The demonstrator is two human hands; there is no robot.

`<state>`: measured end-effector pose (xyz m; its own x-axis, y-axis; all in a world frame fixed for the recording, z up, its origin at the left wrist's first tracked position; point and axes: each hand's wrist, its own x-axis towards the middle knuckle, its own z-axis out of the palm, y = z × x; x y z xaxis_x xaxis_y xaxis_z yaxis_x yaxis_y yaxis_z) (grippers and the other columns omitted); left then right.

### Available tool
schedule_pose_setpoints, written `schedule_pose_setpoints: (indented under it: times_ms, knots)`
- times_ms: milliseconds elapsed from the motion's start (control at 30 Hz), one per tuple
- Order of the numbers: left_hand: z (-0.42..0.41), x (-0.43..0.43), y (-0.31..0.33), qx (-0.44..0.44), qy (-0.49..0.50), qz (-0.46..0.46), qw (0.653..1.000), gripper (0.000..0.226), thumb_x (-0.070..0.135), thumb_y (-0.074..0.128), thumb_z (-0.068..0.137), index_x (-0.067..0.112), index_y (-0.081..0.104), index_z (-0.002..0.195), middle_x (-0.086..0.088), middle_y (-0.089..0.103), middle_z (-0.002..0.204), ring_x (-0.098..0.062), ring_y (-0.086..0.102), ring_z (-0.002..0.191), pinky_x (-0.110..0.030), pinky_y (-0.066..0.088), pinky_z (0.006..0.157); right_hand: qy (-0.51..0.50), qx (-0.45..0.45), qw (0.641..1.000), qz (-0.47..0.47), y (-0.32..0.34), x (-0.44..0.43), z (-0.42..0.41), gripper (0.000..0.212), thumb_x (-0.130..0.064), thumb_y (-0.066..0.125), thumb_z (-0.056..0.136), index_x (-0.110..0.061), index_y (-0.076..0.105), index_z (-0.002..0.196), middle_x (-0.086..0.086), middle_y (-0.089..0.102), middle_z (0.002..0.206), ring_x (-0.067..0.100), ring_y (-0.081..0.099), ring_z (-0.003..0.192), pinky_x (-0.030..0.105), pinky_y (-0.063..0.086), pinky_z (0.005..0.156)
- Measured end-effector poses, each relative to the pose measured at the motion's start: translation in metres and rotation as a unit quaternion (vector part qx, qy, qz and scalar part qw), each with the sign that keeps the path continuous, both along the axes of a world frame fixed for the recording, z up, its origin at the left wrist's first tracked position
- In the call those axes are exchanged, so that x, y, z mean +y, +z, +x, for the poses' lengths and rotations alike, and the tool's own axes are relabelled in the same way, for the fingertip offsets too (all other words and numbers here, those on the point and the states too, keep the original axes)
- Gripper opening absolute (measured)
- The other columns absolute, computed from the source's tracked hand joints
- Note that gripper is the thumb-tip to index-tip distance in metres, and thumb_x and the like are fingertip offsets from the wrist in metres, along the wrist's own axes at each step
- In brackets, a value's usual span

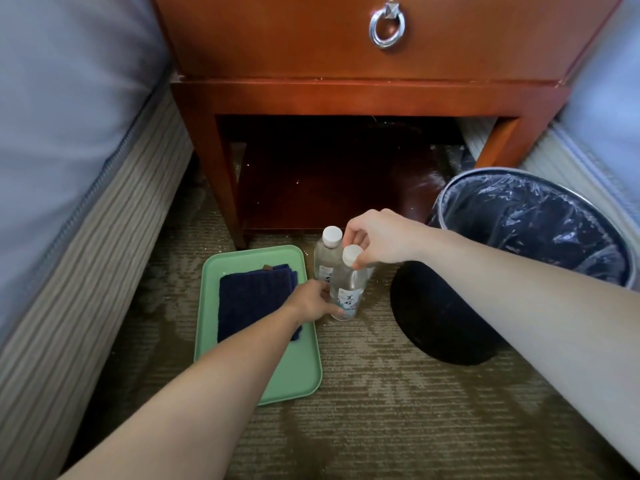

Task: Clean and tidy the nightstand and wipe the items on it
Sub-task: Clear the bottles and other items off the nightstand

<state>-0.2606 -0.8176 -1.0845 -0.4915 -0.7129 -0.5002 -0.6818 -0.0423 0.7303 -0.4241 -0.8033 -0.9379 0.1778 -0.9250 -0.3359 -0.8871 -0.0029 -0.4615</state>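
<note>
Using left hand to grip base of clear plastic white-capped bottle, right hand to pinch its cap, likely steadying for wiping, at floor level beside green plastic tray before red-brown wooden nightstand

Glossy wooden nightstand, shiny metal ring pull, clear plastic bottles.

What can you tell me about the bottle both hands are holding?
The bottle is clear plastic with a white cap and a pale label bearing dark characters. It stands nearly upright on or just above the carpet, in front of a second bottle and right of the green tray. The right hand pinches its cap; the left hand grips its lower part.
</note>
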Motion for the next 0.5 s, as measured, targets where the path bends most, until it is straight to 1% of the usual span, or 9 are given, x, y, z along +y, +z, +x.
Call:
schedule_pose_setpoints:
  times_ms: [167, 267, 400, 500]
  knots:
    - [0.002, -0.0005, -0.001, -0.008, 0.019, 0.012, 1.0, 0.054, 0.02, 0.078, 0.082, 0.011, 0.057, 0.131, -0.004, 0.064, 0.124, -0.021, 0.058, 0.116, -0.037, 0.043, 0.105, 0.02, 0.013, 1.0, 0.004, -0.0021, 0.0013, 0.0024, 0.027, -0.021, 0.081, 0.074, -0.023, 0.064, 0.095, -0.006, 0.066, 0.094, 0.013, 0.064, 0.091, 0.038, 0.055, 0.084]
    - [0.003, -0.0001, -0.0028, 0.007, 0.04, 0.028, 0.999, 0.048, 0.016, 0.077, 0.081, 0.012, 0.059, 0.125, -0.006, 0.065, 0.122, -0.02, 0.059, 0.115, -0.042, 0.043, 0.106, 0.026, 0.021, 0.999, 0.009, -0.0034, 0.0008, 0.0041, 0.025, -0.022, 0.081, 0.074, -0.023, 0.064, 0.093, -0.006, 0.067, 0.092, 0.012, 0.065, 0.089, 0.038, 0.056, 0.084]
    - [0.0039, -0.0002, -0.0015, 0.018, 0.033, 0.046, 0.998, 0.039, 0.013, 0.075, 0.083, 0.011, 0.062, 0.119, -0.008, 0.066, 0.119, -0.021, 0.06, 0.113, -0.04, 0.044, 0.104, 0.033, 0.023, 0.999, 0.01, -0.0037, -0.0004, 0.0059, 0.026, -0.023, 0.081, 0.074, -0.022, 0.066, 0.095, -0.006, 0.067, 0.092, 0.012, 0.065, 0.088, 0.038, 0.056, 0.084]
    - [0.0047, 0.0003, -0.0023, 0.018, 0.024, 0.056, 0.998, 0.039, 0.015, 0.075, 0.083, 0.012, 0.061, 0.12, -0.007, 0.065, 0.121, -0.02, 0.06, 0.113, -0.04, 0.044, 0.106, 0.034, 0.024, 0.999, 0.018, -0.0045, 0.0, 0.005, 0.025, -0.024, 0.081, 0.075, -0.023, 0.065, 0.093, -0.007, 0.067, 0.09, 0.011, 0.065, 0.088, 0.037, 0.056, 0.084]
